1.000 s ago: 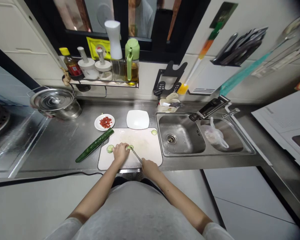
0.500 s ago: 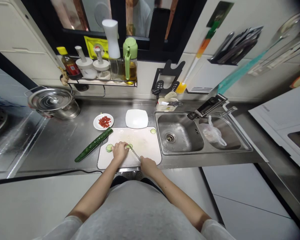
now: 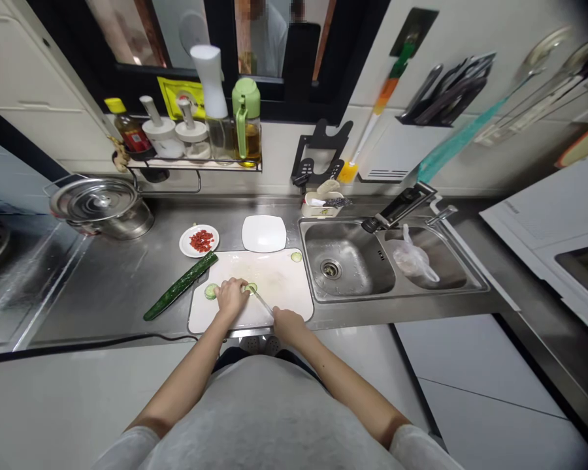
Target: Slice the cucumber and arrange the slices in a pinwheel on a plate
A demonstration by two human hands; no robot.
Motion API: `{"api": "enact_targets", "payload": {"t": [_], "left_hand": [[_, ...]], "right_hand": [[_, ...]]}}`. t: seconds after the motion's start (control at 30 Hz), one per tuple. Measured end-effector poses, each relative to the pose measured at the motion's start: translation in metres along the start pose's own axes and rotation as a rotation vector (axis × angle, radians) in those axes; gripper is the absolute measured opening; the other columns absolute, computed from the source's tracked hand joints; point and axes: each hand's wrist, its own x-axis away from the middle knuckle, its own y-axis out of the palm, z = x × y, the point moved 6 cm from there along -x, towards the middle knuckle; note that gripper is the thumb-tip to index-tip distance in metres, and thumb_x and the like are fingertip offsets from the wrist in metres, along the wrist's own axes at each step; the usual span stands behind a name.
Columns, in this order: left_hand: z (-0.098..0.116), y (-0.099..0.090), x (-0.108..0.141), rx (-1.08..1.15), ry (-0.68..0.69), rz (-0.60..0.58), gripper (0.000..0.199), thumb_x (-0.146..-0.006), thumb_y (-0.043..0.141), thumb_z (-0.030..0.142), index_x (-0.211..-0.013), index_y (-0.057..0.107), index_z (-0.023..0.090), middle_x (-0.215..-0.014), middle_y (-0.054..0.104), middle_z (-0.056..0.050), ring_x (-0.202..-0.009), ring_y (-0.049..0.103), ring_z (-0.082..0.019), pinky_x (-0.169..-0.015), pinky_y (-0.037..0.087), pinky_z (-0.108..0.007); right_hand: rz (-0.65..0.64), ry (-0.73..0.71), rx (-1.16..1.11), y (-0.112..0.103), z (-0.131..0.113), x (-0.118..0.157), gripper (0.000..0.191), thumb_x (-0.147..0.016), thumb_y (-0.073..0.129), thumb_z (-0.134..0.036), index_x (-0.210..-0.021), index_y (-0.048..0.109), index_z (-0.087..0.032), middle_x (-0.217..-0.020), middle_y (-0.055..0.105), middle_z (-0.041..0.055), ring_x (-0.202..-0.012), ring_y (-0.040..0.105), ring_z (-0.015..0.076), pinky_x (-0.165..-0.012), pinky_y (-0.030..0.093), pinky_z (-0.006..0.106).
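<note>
On the white cutting board (image 3: 279, 274), my left hand (image 3: 231, 297) has its fingers closed over a piece of cucumber, mostly hidden beneath them. Pale green cucumber slices (image 3: 253, 287) show just right of the fingertips. My right hand (image 3: 288, 325) grips the handle of a knife (image 3: 262, 301), its blade slanting up-left to those slices. More round slices (image 3: 210, 291) lie by my left thumb, and a cucumber end (image 3: 296, 257) sits at the board's upper right corner. A long dark green cucumber (image 3: 180, 286) rests slantwise, partly over the board's left edge.
Behind the board stand a white plate (image 3: 264, 234) and a small plate (image 3: 185, 243) of chopped red pieces (image 3: 202, 241). To the right is a double sink (image 3: 347, 297) with a plastic bag (image 3: 412, 258). A steel pot (image 3: 127, 222) stands left, below a condiment shelf (image 3: 186, 166).
The view has shifted slightly, moving the scene a little left. Both hands keep nearly the same places on the board, and the knife blade stays at the cucumber slices.
</note>
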Motion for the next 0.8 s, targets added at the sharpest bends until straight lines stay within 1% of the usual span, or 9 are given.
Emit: {"api": "enact_targets", "payload": {"t": [0.3,0.47,0.53,0.6,0.7,0.8], "left_hand": [[0.000,0.001,-0.001,-0.024,-0.017,-0.009,0.027,-0.081,0.055,0.035,-0.103,0.069,0.029,-0.111,0.066,-0.008,-0.107,0.052,-0.030,-0.090,0.032,-0.045],[0.001,-0.001,0.000,-0.026,-0.011,-0.009,0.027,-0.081,0.054,0.034,-0.104,0.069,0.028,-0.113,0.065,-0.009,-0.108,0.051,-0.030,-0.089,0.032,-0.045],[0.002,-0.001,0.000,-0.026,-0.011,-0.007,0.027,-0.081,0.055,0.034,-0.103,0.068,0.027,-0.111,0.065,-0.009,-0.107,0.051,-0.030,-0.089,0.032,-0.044],[0.002,-0.001,0.001,-0.026,-0.008,-0.008,0.027,-0.081,0.055,0.034,-0.103,0.068,0.027,-0.110,0.066,-0.009,-0.107,0.052,-0.030,-0.089,0.032,-0.045],[0.003,-0.002,0.002,-0.023,-0.005,-0.012,0.027,-0.081,0.054,0.033,-0.104,0.068,0.027,-0.111,0.065,-0.009,-0.108,0.052,-0.031,-0.090,0.032,-0.045],[0.004,-0.003,0.003,-0.019,-0.009,-0.019,0.028,-0.081,0.054,0.033,-0.105,0.068,0.027,-0.112,0.065,-0.009,-0.109,0.051,-0.031,-0.090,0.032,-0.045]], "right_hand": [[-0.043,0.002,-0.004,0.004,0.023,0.026,0.028,-0.092,0.038,-0.016,-0.113,0.056,-0.016,-0.101,0.070,0.0152,-0.096,0.066,0.0255,-0.071,0.042,0.029],[-0.030,-0.024,-0.058,0.006,0.038,0.035,0.025,-0.091,0.041,-0.019,-0.108,0.058,-0.016,-0.102,0.069,0.0137,-0.095,0.065,0.0241,-0.068,0.036,0.027],[0.016,-0.028,-0.122,0.003,0.047,0.034,0.023,-0.091,0.042,-0.023,-0.105,0.059,-0.016,-0.100,0.069,0.0119,-0.093,0.064,0.0225,-0.068,0.035,0.026],[0.095,0.010,-0.193,-0.002,0.060,0.028,0.023,-0.092,0.044,-0.028,-0.103,0.059,-0.016,-0.096,0.069,0.0100,-0.089,0.062,0.0206,-0.067,0.034,0.025],[0.229,0.107,-0.270,-0.012,0.083,0.013,0.027,-0.093,0.046,-0.036,-0.100,0.060,-0.014,-0.093,0.069,0.0093,-0.087,0.062,0.0193,-0.068,0.035,0.024],[0.333,0.171,-0.341,-0.023,0.102,-0.006,0.029,-0.093,0.048,-0.036,-0.102,0.062,-0.012,-0.096,0.070,0.0106,-0.091,0.063,0.0202,-0.072,0.039,0.024]]}}
